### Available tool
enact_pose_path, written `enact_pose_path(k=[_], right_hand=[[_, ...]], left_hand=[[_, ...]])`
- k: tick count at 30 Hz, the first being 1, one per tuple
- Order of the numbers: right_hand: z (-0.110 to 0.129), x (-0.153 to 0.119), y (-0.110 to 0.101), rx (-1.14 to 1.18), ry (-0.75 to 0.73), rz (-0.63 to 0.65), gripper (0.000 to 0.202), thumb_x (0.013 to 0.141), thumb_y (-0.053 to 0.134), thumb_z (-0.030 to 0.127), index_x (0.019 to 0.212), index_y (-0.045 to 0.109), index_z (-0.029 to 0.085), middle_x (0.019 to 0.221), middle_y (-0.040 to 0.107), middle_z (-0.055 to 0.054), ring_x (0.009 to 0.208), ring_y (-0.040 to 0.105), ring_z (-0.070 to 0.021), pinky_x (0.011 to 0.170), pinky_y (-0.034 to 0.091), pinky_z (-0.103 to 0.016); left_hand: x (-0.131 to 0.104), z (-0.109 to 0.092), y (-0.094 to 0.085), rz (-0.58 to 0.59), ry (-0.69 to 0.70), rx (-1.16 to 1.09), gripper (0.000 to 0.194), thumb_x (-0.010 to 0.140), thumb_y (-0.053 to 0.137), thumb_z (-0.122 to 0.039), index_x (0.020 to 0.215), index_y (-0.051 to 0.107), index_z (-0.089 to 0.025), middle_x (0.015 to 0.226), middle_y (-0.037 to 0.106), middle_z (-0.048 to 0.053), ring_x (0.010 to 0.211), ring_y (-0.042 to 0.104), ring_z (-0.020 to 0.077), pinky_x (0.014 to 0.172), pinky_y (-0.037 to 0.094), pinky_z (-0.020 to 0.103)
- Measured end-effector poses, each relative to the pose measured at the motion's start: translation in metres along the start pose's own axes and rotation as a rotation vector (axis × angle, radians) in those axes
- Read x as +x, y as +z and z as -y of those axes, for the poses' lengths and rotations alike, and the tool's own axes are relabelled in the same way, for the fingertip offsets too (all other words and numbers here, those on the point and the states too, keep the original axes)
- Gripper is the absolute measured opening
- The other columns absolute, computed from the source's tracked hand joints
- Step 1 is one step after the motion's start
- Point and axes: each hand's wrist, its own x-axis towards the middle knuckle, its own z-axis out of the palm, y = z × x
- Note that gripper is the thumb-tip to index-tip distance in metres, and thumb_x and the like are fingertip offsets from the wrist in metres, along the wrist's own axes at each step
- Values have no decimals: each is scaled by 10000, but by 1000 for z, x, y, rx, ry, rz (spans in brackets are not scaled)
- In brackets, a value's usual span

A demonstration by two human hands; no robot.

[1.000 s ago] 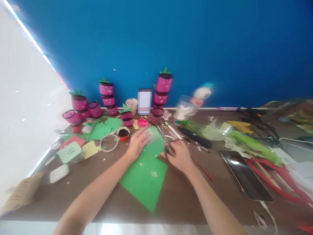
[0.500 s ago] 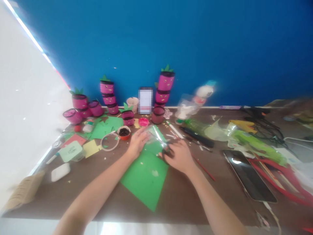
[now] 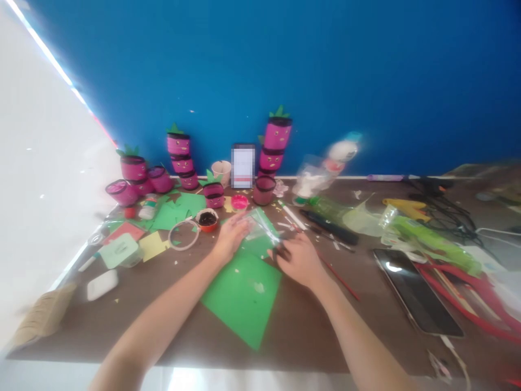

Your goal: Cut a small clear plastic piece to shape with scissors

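My left hand (image 3: 232, 237) pinches a clear plastic sheet (image 3: 257, 222) by its left side, above the green paper. In my right hand (image 3: 300, 259) are scissors (image 3: 280, 249) with dark handles, their fingers wrapped by mine. The blades point up and left, at the plastic; blur and glare hide whether they are cutting it. Beneath both hands lies a green paper sheet (image 3: 243, 296), flat on the brown table (image 3: 325, 331). A small cup of black paint (image 3: 207, 219) stands just left of my left hand.
Pink painted cups with faces (image 3: 271, 157) stand stacked along the blue wall, beside a propped phone (image 3: 243, 165). A second phone (image 3: 417, 290) lies at right, near a green plastic bottle piece (image 3: 431, 241). A tape ring (image 3: 184, 235) and white case (image 3: 102, 284) lie at left.
The scissors in my right hand look more closed, their handles drawn together. My left hand stays on the plastic. The whole view has shifted slightly.
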Motion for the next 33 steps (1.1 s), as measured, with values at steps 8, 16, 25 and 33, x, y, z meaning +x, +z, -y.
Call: enact_pose_path(k=[8, 16, 25, 33], right_hand=[[-3, -2, -1, 18, 0, 102, 338, 828, 496, 355, 521, 509, 213, 483, 506, -34, 646, 476, -205, 677, 388, -315], [-3, 7, -2, 417, 414, -73, 393, 829, 479, 482, 691, 670, 168, 654, 653, -58, 667, 592, -210, 642, 452, -318], [7, 9, 6, 913, 576, 2, 714, 477, 826, 432, 1096, 665, 115, 819, 716, -58, 779, 655, -253, 755, 526, -384], [12, 8, 0, 891, 564, -132, 519, 570, 770, 435, 1005, 693, 163, 617, 617, 8, 601, 566, -166, 608, 480, -319]], left_hand=[[0, 0, -2, -7, -16, -2, 468, 590, 812, -283, 1000, 628, -153, 912, 698, 57, 857, 663, 165, 991, 413, 393], [2, 3, -3, -15, 23, 0, 463, 621, 789, -308, 1018, 610, -150, 1017, 671, 85, 942, 649, 201, 1002, 398, 414], [-12, 8, -1, 178, 211, 304, 705, 537, 832, -174, 1166, 516, -218, 1079, 643, 87, 1085, 583, 241, 1004, 386, 387], [-16, 4, 3, 182, 185, 274, 717, 578, 816, -213, 1195, 451, -232, 1138, 627, 107, 1131, 563, 247, 986, 399, 394]])
